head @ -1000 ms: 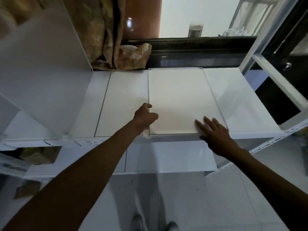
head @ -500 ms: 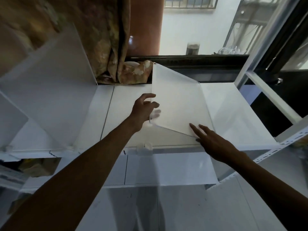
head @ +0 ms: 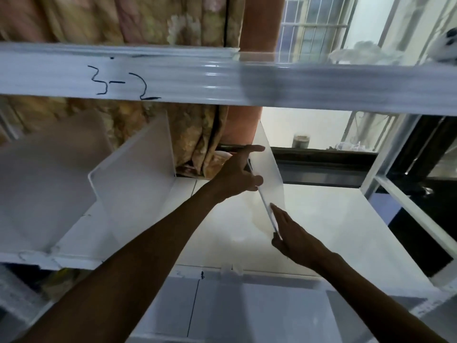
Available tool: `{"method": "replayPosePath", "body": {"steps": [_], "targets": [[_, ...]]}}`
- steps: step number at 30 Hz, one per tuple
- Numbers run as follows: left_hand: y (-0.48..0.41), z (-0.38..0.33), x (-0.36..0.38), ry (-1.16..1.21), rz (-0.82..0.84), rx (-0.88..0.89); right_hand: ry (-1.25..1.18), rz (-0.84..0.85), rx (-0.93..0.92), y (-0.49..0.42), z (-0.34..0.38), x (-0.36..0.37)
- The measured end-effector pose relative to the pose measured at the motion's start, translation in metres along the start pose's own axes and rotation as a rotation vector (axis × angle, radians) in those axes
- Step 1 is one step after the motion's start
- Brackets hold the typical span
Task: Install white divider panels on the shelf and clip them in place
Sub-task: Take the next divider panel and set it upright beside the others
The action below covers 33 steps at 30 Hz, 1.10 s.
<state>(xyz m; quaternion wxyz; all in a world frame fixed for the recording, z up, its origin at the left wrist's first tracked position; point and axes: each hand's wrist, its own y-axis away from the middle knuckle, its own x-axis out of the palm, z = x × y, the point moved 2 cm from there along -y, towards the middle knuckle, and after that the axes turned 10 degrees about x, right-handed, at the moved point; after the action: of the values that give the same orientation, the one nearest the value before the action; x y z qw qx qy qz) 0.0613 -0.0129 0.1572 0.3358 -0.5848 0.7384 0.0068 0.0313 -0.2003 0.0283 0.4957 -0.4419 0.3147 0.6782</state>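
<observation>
**Divider panel raised from flat to near-upright**

The shelf [head: 333,219] carries the work. Its deck is white, and the front lip faces the viewer. The upper rail [head: 247,80], marked "3-2" by hand, now crosses the top of the view; it was out of frame a second ago.

An installed divider [head: 133,174] stands upright at the left of the deck, its position unchanged.

The divider panel [head: 270,167] being fitted lay flat on the deck a second ago and was half-tilted half a second ago. It now stands nearly vertical near the middle of the deck, lower edge on the shelf.

The left hand [head: 237,177] grips the panel's front edge, pinching it between thumb and fingers. The right hand [head: 294,233] has its fingers straight, their tips against the panel's lower front corner, and holds nothing.

A translucent clip [head: 231,268] sits on the front lip, below the panel and apart from it.
</observation>
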Motion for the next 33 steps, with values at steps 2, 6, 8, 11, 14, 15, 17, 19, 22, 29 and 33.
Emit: {"method": "replayPosePath", "body": {"steps": [2, 6, 8, 11, 14, 15, 17, 19, 22, 29, 33], "targets": [[-0.002, -0.006, -0.007, -0.043, 0.000, 0.032, -0.027, -0.028, -0.036, -0.007, 0.012, 0.001], [0.001, -0.004, -0.016, -0.146, -0.007, 0.076, -0.133, -0.017, -0.049, -0.022, 0.027, 0.012], [0.002, 0.001, -0.021, -0.190, -0.008, 0.099, -0.202, -0.030, -0.052, -0.026, 0.033, 0.020], [0.006, 0.004, -0.031, -0.264, 0.019, 0.140, -0.291, -0.080, -0.062, -0.028, 0.044, 0.032], [0.008, 0.007, -0.037, -0.333, 0.016, 0.184, -0.337, -0.089, -0.085, -0.033, 0.054, 0.038], [0.009, 0.008, -0.038, -0.337, 0.007, 0.188, -0.351, -0.083, -0.093, -0.034, 0.057, 0.039], [0.011, 0.010, -0.039, -0.312, -0.010, 0.188, -0.380, -0.063, -0.114, -0.036, 0.061, 0.040], [0.012, 0.011, -0.040, -0.267, -0.013, 0.190, -0.399, -0.043, -0.130, -0.037, 0.064, 0.040], [0.013, 0.011, -0.040, -0.268, -0.008, 0.203, -0.413, -0.026, -0.138, -0.038, 0.068, 0.042], [0.018, 0.006, -0.036, -0.345, 0.039, 0.261, -0.413, -0.013, -0.142, -0.037, 0.071, 0.053], [0.015, 0.012, -0.034, -0.389, 0.072, 0.223, -0.377, 0.007, -0.145, -0.035, 0.065, 0.063]]}}
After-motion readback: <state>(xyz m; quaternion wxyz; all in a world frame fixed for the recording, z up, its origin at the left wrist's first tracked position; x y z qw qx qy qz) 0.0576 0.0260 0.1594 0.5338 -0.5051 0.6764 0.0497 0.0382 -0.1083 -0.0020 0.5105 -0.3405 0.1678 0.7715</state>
